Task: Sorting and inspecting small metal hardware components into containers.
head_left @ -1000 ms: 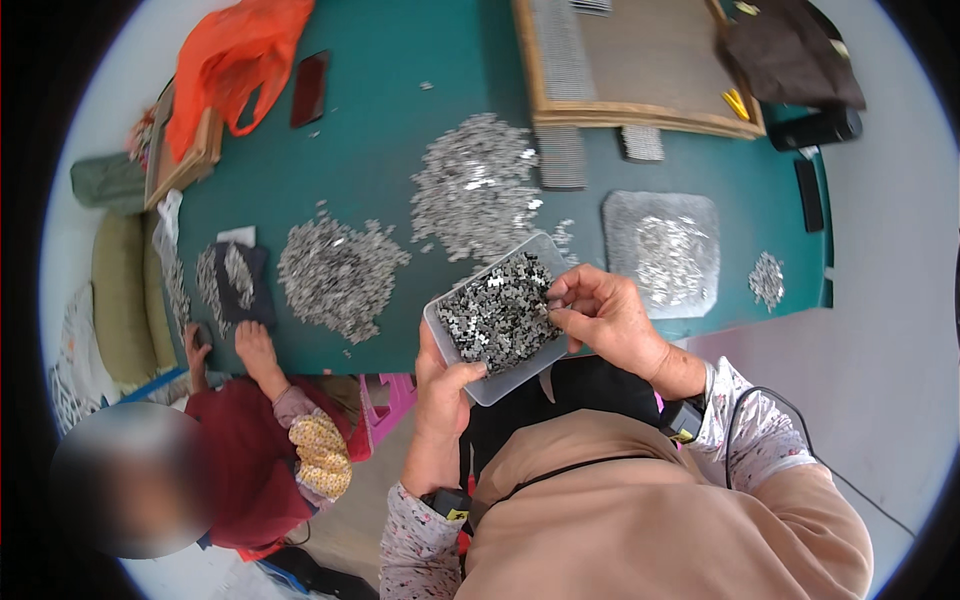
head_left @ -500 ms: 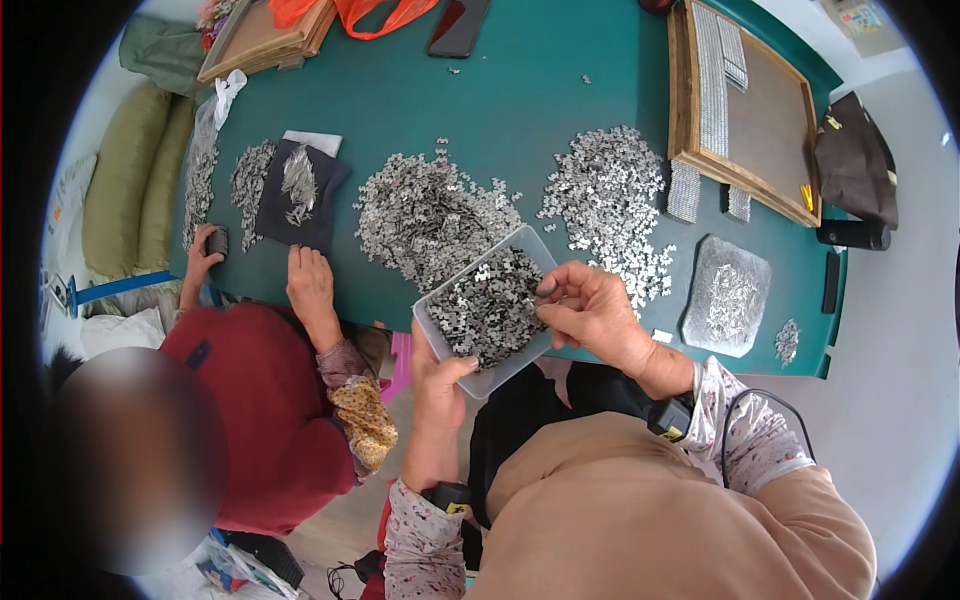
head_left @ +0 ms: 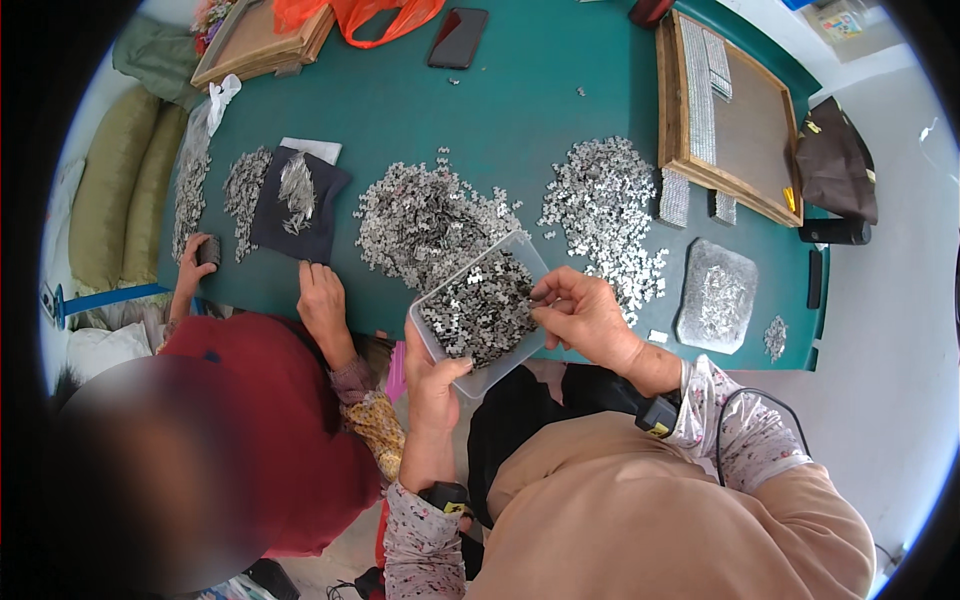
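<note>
My left hand grips a clear plastic box from below its left corner, thumb over the near rim. Small silver, notched metal pieces fill much of the box, which is tilted above the table's near edge. At the box's right side, my right hand has thumb and fingers pinched together; what they hold, if anything, is too small to make out. Beyond the box lies a large heap of similar metal pieces. Another heap spreads to its right.
A co-worker in red sits at left, one hand near a dark cloth, the other on a small grey block. Stacked wooden frames and a grey pad with slivers lie right. A phone lies at the back.
The co-worker's hand near the cloth has drawn back toward the table edge, and their body has leaned nearer. My hands and the box keep nearly the same pose, the pinched fingers still at the box.
</note>
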{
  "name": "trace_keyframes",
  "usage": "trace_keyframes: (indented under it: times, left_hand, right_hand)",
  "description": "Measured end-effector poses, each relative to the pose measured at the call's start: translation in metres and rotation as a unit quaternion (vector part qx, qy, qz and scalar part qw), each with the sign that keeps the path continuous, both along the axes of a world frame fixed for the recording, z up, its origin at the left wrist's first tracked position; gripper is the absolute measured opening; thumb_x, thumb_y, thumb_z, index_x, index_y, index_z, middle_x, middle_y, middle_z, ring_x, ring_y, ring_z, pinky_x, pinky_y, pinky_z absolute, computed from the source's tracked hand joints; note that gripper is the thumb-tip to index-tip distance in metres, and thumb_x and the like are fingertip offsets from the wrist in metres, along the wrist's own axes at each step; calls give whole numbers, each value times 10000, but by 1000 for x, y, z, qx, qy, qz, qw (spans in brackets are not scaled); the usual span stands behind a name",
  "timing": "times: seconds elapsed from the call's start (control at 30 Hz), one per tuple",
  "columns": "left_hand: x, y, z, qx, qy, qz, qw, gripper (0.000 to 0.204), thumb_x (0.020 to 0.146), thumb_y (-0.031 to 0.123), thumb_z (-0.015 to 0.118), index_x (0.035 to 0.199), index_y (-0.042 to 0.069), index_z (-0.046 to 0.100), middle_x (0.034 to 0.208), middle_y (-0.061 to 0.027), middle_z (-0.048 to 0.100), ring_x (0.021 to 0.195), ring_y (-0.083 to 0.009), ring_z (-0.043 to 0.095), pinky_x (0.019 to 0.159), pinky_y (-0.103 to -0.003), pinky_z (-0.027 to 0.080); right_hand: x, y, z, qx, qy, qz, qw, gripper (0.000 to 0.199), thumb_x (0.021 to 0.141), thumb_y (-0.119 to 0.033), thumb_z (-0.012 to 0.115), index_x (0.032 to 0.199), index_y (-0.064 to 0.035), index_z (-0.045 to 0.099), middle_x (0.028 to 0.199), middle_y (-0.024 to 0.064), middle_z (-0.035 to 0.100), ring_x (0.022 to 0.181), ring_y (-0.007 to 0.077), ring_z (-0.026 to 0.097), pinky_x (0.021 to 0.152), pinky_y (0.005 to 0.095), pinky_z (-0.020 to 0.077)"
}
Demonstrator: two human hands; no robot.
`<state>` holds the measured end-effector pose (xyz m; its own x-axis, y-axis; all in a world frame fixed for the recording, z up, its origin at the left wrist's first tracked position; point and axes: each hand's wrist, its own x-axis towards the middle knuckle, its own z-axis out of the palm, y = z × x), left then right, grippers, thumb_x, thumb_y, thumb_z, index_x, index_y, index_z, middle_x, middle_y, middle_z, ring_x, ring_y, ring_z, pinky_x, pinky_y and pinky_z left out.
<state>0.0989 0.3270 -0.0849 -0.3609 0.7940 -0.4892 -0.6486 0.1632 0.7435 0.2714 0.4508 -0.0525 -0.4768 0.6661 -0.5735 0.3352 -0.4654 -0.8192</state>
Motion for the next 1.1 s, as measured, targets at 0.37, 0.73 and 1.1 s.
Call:
trace_keyframes:
  times: [0.37,0.73,1.1]
  left_hand:
    - [0,35,23,5,3,-38,999,900,562,-27,555,1424,18,296,1308,-104,492,1218,-238,486,1065,-346,351]
    - [15,57,30,12,-7,-89,996,892,566,-55,541,1421,30,303,1287,-101,507,1200,-238,502,1046,-353,374]
    - [36,61,29,17,-16,-139,990,892,579,-77,536,1429,45,295,1277,-89,510,1173,-224,516,1035,-349,387]
  right_hand:
    - [3,14,11,54,-21,-24,998,154,826,19,602,973,50,567,746,75,642,538,100,620,475,240,483]
    - [13,21,23,84,-20,-50,995,121,831,11,598,947,44,587,730,100,661,539,114,635,475,260,495]
    - [50,7,9,402,-134,89,901,207,758,-2,664,959,-49,659,911,120,609,763,326,639,666,380,536]
